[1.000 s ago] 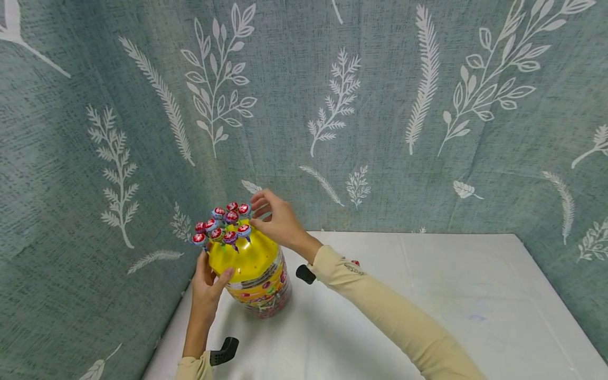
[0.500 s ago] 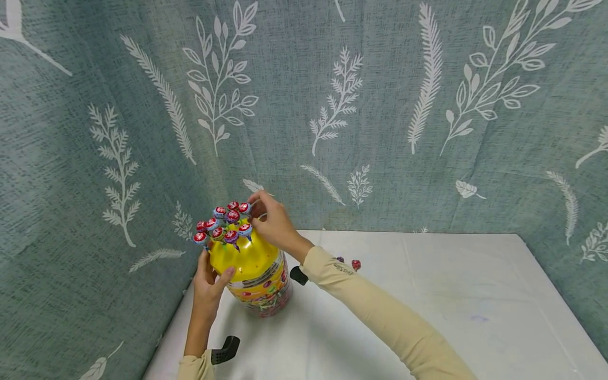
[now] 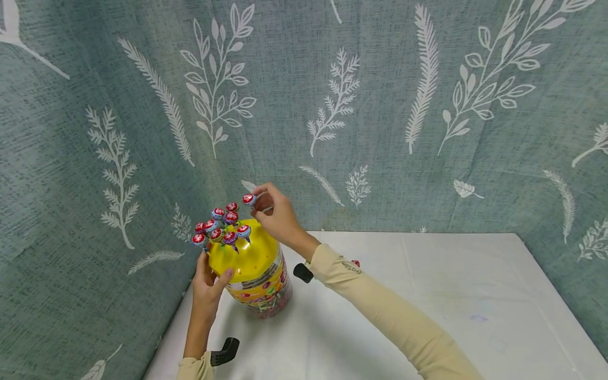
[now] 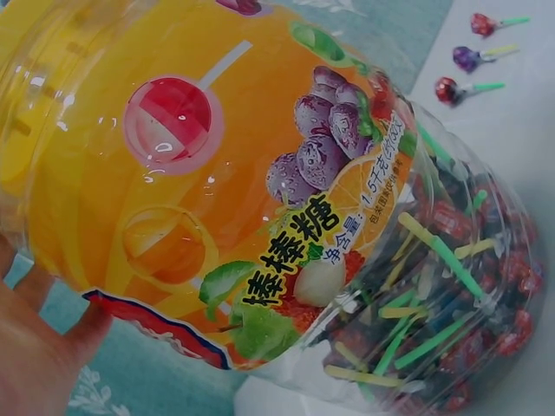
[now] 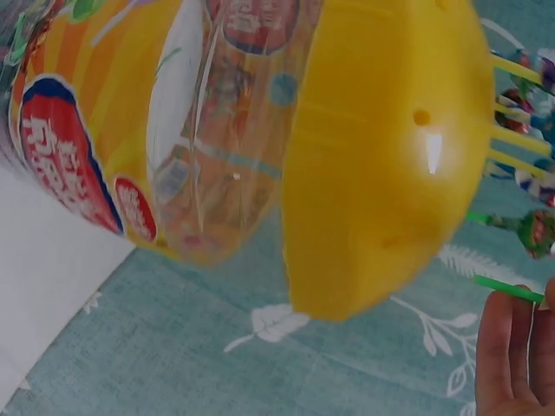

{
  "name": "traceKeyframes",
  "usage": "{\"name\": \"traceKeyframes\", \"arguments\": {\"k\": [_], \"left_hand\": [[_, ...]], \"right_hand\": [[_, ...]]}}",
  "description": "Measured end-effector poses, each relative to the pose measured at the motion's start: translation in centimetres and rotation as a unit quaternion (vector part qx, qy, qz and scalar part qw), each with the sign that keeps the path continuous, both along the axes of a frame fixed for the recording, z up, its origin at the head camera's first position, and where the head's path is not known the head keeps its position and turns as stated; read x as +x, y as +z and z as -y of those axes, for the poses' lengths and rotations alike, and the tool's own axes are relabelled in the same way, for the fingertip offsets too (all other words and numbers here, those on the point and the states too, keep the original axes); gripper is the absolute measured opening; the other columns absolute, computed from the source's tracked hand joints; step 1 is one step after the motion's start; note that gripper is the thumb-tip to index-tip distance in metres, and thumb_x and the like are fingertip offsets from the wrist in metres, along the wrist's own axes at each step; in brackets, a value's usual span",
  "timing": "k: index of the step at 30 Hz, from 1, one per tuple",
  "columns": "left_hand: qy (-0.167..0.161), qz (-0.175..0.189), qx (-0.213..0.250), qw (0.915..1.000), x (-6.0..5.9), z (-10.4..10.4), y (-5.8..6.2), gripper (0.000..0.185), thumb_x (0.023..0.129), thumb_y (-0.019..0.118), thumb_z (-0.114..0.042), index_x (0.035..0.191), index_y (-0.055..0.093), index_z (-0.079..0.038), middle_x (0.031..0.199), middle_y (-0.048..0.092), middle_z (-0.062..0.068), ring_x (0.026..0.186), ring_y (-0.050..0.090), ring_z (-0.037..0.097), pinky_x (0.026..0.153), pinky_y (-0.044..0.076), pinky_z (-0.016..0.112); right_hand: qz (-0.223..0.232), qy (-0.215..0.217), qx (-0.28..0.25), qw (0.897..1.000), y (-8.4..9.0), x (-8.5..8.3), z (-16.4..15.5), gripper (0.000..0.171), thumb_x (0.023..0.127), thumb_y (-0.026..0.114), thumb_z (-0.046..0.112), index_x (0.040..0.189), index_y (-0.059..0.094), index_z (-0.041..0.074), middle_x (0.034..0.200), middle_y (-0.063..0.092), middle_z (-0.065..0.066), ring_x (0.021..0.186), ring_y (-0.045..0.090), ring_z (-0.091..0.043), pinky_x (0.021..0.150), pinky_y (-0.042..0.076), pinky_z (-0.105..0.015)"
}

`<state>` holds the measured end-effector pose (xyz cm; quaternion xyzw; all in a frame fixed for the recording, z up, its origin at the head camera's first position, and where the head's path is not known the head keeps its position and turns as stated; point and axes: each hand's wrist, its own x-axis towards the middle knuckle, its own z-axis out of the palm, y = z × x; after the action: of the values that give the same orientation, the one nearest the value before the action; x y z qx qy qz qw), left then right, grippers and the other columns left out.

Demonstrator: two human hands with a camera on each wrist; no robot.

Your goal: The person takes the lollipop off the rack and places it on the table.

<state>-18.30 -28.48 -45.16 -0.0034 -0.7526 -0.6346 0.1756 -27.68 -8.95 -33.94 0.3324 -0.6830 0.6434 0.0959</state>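
- Yellow lid (image 3: pixel 244 258) under our left hand (image 3: pixel 207 282), whose fingers curl round the jar (image 3: pixel 260 290).
- Our right hand (image 3: pixel 277 216) pinches a lollipop (image 3: pixel 248 199) just above the lid.

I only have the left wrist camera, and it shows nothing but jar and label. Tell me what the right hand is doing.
Observer: The right hand pinches a lollipop just above the yellow lid.
Operator: Report what else is on that lid.
Observer: A cluster of lollipops stands on top of it, heads up; the pinched one sits higher than them.
Operator: Now say where the left hand sits.
Observer: The left hand grips the jar at the lid's rim, with the thumb on the yellow.
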Motion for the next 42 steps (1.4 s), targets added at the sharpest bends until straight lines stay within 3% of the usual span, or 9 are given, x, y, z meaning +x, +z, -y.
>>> {"name": "traceKeyframes", "arguments": {"k": [3, 6, 11, 17, 21, 30, 36, 42], "left_hand": [[0.0, -0.002, -0.001, 1.0, 0.0, -0.1, 0.1, 0.072, 0.089, 0.061, -0.006, 0.149, 0.026, -0.027, 0.144, 0.038, 0.002, 0.121, 0.042, 0.016, 0.09, 0.041, 0.014], [0.001, -0.003, -0.005, 1.0, 0.0, -0.1, 0.1, 0.072, 0.089, 0.061, -0.007, 0.148, 0.026, -0.028, 0.143, 0.038, 0.001, 0.12, 0.043, 0.015, 0.09, 0.041, 0.014], [0.001, -0.001, -0.002, 1.0, 0.1, -0.2, 0.1, 0.072, 0.089, 0.061, -0.006, 0.148, 0.026, -0.029, 0.143, 0.039, 0.0, 0.12, 0.043, 0.016, 0.09, 0.041, 0.014], [0.004, 0.002, 0.006, 1.0, 0.2, -0.4, 0.0, 0.072, 0.089, 0.061, -0.006, 0.148, 0.027, -0.028, 0.142, 0.039, -0.001, 0.121, 0.043, 0.015, 0.091, 0.04, 0.014], [0.002, -0.003, 0.002, 1.0, 0.0, -0.4, 0.0, 0.072, 0.089, 0.061, -0.006, 0.148, 0.027, -0.029, 0.141, 0.04, -0.001, 0.12, 0.044, 0.016, 0.091, 0.041, 0.014], [-0.003, -0.008, 0.004, 1.0, 0.2, -0.4, 0.0, 0.072, 0.09, 0.06, -0.004, 0.148, 0.025, -0.03, 0.142, 0.039, 0.0, 0.118, 0.044, 0.016, 0.09, 0.041, 0.014], [0.001, -0.007, 0.006, 1.0, 0.2, -0.4, 0.1, 0.072, 0.089, 0.06, -0.004, 0.148, 0.027, -0.03, 0.141, 0.04, -0.001, 0.118, 0.044, 0.016, 0.09, 0.041, 0.014], [-0.002, -0.011, 0.004, 0.9999, 0.0, -0.4, 0.0, 0.073, 0.09, 0.059, -0.004, 0.148, 0.025, -0.031, 0.142, 0.04, 0.0, 0.116, 0.044, 0.017, 0.09, 0.041, 0.015]], "right_hand": [[0.003, 0.013, -0.011, 1.0, 1.3, 0.8, -1.2, 0.03, 0.084, 0.056, -0.014, 0.112, 0.048, -0.008, 0.092, 0.06, -0.027, 0.084, 0.061, -0.038, 0.073, 0.053, -0.037], [0.002, 0.012, -0.009, 1.0, 2.4, 1.7, -2.4, 0.029, 0.084, 0.055, -0.015, 0.112, 0.048, -0.01, 0.092, 0.059, -0.028, 0.084, 0.06, -0.04, 0.072, 0.053, -0.032], [-0.009, 0.005, -0.002, 1.0, 2.9, 2.1, -3.6, 0.029, 0.084, 0.058, -0.012, 0.111, 0.048, -0.009, 0.091, 0.058, -0.03, 0.083, 0.059, -0.039, 0.07, 0.052, -0.03], [-0.009, 0.002, -0.009, 1.0, 0.8, 0.7, -4.2, 0.033, 0.083, 0.061, -0.011, 0.112, 0.049, -0.002, 0.089, 0.06, -0.023, 0.08, 0.061, -0.027, 0.07, 0.053, -0.039], [-0.005, -0.007, -0.003, 1.0, -0.6, -0.1, -4.8, 0.034, 0.083, 0.064, -0.007, 0.112, 0.05, 0.004, 0.088, 0.061, -0.018, 0.078, 0.06, -0.017, 0.069, 0.053, -0.036], [0.011, -0.006, 0.002, 1.0, -1.0, 0.6, -6.9, 0.035, 0.084, 0.064, -0.005, 0.115, 0.05, 0.005, 0.089, 0.06, -0.013, 0.08, 0.059, -0.02, 0.071, 0.053, -0.036], [0.027, -0.018, 0.0, 0.999, -1.4, 0.9, -8.7, 0.036, 0.084, 0.065, -0.005, 0.116, 0.05, 0.004, 0.091, 0.061, -0.016, 0.082, 0.06, -0.025, 0.071, 0.052, -0.034], [0.045, -0.025, -0.001, 0.999, -1.7, 1.4, -10.4, 0.038, 0.083, 0.064, -0.008, 0.118, 0.048, -0.004, 0.095, 0.06, -0.024, 0.086, 0.059, -0.035, 0.07, 0.051, -0.038]]}}
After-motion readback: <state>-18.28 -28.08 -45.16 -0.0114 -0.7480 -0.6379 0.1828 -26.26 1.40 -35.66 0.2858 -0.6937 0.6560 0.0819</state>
